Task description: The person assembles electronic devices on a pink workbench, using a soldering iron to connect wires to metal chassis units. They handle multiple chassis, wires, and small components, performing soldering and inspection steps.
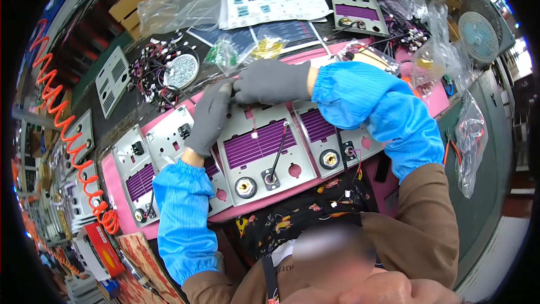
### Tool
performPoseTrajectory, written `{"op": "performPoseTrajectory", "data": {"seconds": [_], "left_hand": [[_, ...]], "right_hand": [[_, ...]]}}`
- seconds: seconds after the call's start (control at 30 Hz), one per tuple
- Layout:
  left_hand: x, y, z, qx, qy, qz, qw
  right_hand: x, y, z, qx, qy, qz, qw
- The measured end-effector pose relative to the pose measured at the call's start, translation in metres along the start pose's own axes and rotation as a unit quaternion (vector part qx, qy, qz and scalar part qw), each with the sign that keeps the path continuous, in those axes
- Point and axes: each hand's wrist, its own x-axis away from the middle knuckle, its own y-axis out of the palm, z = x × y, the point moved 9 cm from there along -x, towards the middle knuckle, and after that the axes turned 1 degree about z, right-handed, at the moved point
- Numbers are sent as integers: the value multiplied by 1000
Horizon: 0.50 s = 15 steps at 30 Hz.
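A grey metal panel (248, 175) with purple slats lies in front of me on a pink mat (121, 177). At its far edge my left hand (211, 114) and my right hand (271, 82), both in grey gloves, meet with fingers pressed together. Whatever they pinch is hidden by the gloves. Just below them a thin red wire with a white plug (254, 134) hangs over the slats. On the panel's near part sit a round brass fitting (245, 187) and a small black socket (270, 179) with a dark lead.
Similar panels (160, 145) lie on both sides of the middle one. Behind are a heap of black wires (151, 65), a round dish of small parts (181, 71), bags of green (222, 55) and yellow pieces (269, 48), and printed sheets (274, 3). An orange coiled hose (66, 129) hangs at left.
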Motion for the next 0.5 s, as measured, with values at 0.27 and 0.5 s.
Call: {"op": "performPoseTrajectory", "data": {"seconds": [0.27, 0.5], "left_hand": [[-1, 0, -5, 25, -50, -13, 998], [0, 11, 0, 151, -82, -48, 984]], "right_hand": [[10, -16, -2, 35, -16, 51, 998], [69, -85, -3, 152, 90, 93, 980]]}}
